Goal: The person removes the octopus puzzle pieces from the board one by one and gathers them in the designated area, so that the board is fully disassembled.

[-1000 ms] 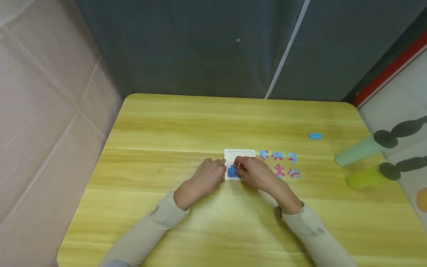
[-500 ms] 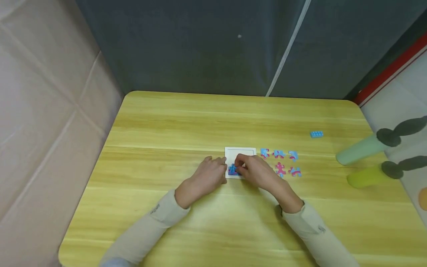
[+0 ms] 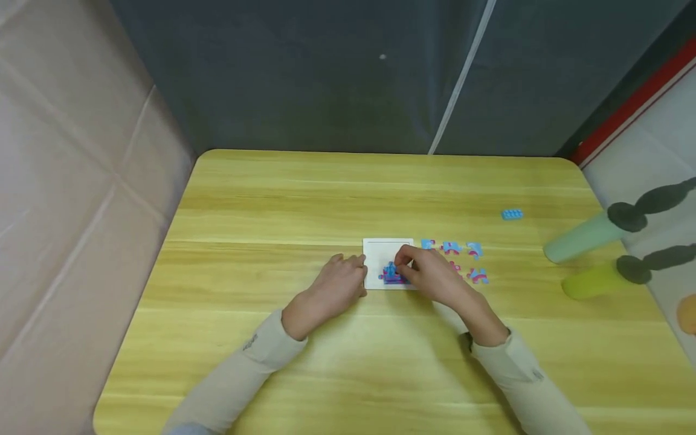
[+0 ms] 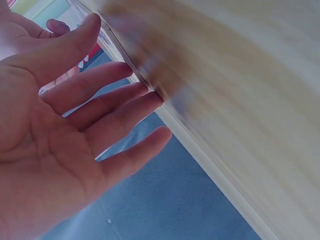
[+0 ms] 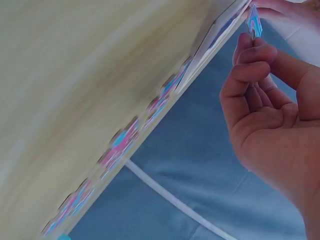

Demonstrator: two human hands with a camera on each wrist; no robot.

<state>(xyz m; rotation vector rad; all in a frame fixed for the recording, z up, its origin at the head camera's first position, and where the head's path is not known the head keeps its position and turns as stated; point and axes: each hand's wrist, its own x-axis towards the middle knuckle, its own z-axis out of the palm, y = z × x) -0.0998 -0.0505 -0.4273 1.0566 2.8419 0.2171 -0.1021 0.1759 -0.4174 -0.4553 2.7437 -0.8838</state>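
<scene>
My right hand (image 3: 432, 275) pinches a blue and purple jigsaw piece (image 3: 389, 275) between thumb and forefinger over the lower part of a white puzzle board (image 3: 379, 249). In the right wrist view, the jigsaw piece (image 5: 254, 22) stands up from the fingertips, near the board's edge. My left hand (image 3: 339, 278) has its fingertips at the board's left edge; the left wrist view shows that hand (image 4: 85, 125) with its fingers extended and slightly bent. More pink and blue jigsaw pieces (image 3: 475, 250) lie in rows just right of the board, some partly hidden by my right hand.
A blue toy brick (image 3: 512, 214) lies farther back on the wooden table (image 3: 261, 199). Toward the right edge are a pale green cylinder (image 3: 579, 237) and a yellow-green cylinder (image 3: 592, 280), both with dark ends. A dark curtain (image 3: 304, 78) hangs behind the table.
My right hand has moved slightly right across the board, with the jigsaw piece in its fingers moving the same way. My left hand keeps its place at the board's left edge.
</scene>
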